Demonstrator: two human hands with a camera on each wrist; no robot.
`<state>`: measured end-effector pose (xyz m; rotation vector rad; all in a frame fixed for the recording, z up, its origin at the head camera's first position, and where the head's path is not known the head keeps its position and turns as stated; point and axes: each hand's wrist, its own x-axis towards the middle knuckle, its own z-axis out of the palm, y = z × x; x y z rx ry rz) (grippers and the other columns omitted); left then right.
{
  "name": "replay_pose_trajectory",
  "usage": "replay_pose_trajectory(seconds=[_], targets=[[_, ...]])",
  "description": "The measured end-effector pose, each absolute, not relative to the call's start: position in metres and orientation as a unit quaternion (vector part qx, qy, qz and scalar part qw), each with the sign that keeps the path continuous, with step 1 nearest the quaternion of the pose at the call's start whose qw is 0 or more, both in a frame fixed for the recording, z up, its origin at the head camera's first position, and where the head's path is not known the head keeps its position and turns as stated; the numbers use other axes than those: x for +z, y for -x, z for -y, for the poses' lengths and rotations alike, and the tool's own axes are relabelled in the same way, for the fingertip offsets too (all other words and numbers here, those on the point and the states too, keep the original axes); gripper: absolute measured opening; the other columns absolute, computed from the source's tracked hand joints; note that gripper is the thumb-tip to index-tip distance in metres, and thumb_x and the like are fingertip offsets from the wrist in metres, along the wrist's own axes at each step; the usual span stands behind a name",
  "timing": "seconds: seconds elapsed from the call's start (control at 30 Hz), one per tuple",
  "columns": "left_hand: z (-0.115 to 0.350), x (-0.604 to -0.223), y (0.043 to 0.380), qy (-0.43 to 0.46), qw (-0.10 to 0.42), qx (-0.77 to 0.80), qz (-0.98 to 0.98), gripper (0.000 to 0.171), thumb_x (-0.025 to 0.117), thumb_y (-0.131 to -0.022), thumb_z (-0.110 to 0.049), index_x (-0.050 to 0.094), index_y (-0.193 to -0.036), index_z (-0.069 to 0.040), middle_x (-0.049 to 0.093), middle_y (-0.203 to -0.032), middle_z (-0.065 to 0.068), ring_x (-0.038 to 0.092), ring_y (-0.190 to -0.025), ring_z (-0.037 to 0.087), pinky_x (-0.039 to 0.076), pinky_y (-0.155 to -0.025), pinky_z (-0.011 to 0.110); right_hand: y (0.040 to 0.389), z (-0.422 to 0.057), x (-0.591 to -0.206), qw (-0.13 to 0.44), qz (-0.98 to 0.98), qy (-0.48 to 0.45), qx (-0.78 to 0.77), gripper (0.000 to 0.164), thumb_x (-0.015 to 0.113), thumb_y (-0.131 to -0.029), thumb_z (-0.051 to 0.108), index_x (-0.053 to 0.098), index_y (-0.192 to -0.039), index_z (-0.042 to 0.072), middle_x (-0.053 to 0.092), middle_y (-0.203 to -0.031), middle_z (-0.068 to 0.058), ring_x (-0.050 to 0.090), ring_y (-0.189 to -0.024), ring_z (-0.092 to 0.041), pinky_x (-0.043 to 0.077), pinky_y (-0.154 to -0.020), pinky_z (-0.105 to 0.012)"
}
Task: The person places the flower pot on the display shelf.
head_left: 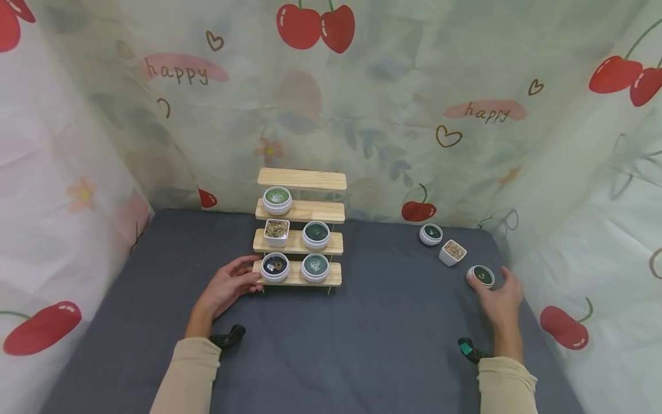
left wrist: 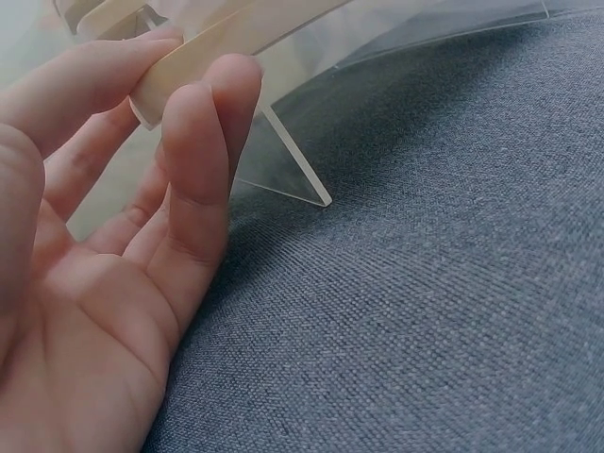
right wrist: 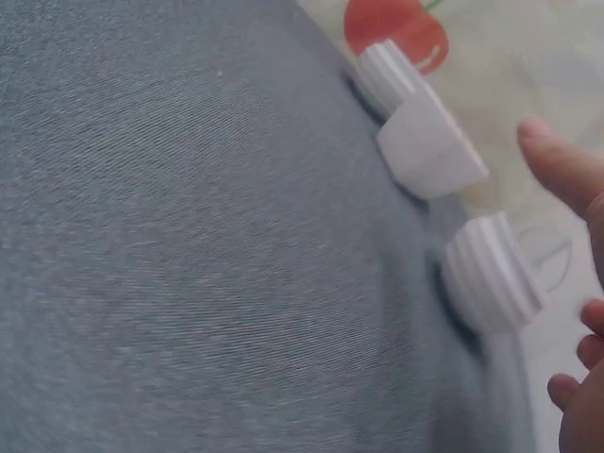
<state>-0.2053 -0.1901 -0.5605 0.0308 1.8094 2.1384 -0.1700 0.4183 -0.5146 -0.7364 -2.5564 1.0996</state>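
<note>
A stepped wooden display stand (head_left: 301, 179) with clear supports stands at the back of the table. My left hand (head_left: 231, 287) pinches the left end of its lowest board, thumb above and fingers beneath, as the left wrist view shows. On that board sit a pot with dark contents (head_left: 275, 267) and a round pot with blue-green contents (head_left: 315, 267). At the far right, my right hand (head_left: 500, 296) hovers around a white ribbed round pot (right wrist: 491, 274) with dark green contents, thumb and fingers spread. The right wrist view shows a gap between hand and pot.
Higher boards hold a square pot with tan bits (head_left: 276, 231), a dark green pot (head_left: 316, 234) and a light green pot (head_left: 277, 199). Another round pot (head_left: 431, 234) and a square white pot (head_left: 452, 252) stand right on the dark cloth (head_left: 362, 345). Patterned curtains (head_left: 377, 86) enclose the table.
</note>
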Motion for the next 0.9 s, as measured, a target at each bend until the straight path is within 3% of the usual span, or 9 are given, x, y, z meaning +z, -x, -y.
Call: replay_pose_trajectory(seconds=[0.2, 0.5, 0.73, 0.9], targets=[[0.19, -0.561, 0.206, -0.009, 0.168, 0.751, -0.638, 0.064, 0.072, -0.096, -0.015, 0.04, -0.151, -0.007, 0.068, -0.107, 0.001, 0.073, -0.084, 0.016, 0.059, -0.078, 0.026, 0.17, -0.424, -0.533, 0.141, 0.831, 0.301, 0.446, 0.107, 0.072, -0.089, 0.054, 0.01, -0.164, 0.008, 0.011, -0.167, -0.025, 0.015, -0.155, -0.043, 0.018, -0.126, -0.06], [0.19, -0.56, 0.204, -0.002, 0.169, 0.751, -0.638, 0.06, 0.071, -0.097, -0.014, 0.042, -0.149, -0.008, 0.068, -0.105, 0.001, 0.073, -0.084, 0.016, 0.059, -0.078, 0.026, 0.168, -0.424, -0.549, 0.149, 0.798, 0.31, 0.495, 0.107, 0.072, -0.091, 0.049, 0.008, -0.163, 0.004, 0.015, -0.166, -0.026, 0.022, -0.155, -0.042, 0.023, -0.127, -0.052], [0.189, -0.559, 0.204, 0.0, 0.167, 0.743, -0.648, 0.063, 0.072, -0.096, -0.018, 0.041, -0.15, -0.008, 0.068, -0.103, -0.001, 0.073, -0.084, 0.014, 0.059, -0.077, 0.025, 0.169, -0.421, -0.55, 0.146, 0.827, 0.302, 0.451, 0.1, 0.07, -0.093, 0.046, 0.014, -0.161, -0.001, 0.026, -0.16, -0.031, 0.029, -0.148, -0.047, 0.027, -0.123, -0.057], [0.189, -0.56, 0.205, 0.003, 0.167, 0.742, -0.649, 0.063, 0.073, -0.095, -0.019, 0.042, -0.149, -0.009, 0.068, -0.105, 0.0, 0.073, -0.085, 0.014, 0.059, -0.078, 0.026, 0.171, -0.42, -0.555, 0.151, 0.847, 0.298, 0.414, 0.093, 0.07, -0.095, 0.042, 0.02, -0.159, -0.004, 0.032, -0.155, -0.032, 0.026, -0.146, -0.048, 0.024, -0.121, -0.06]])
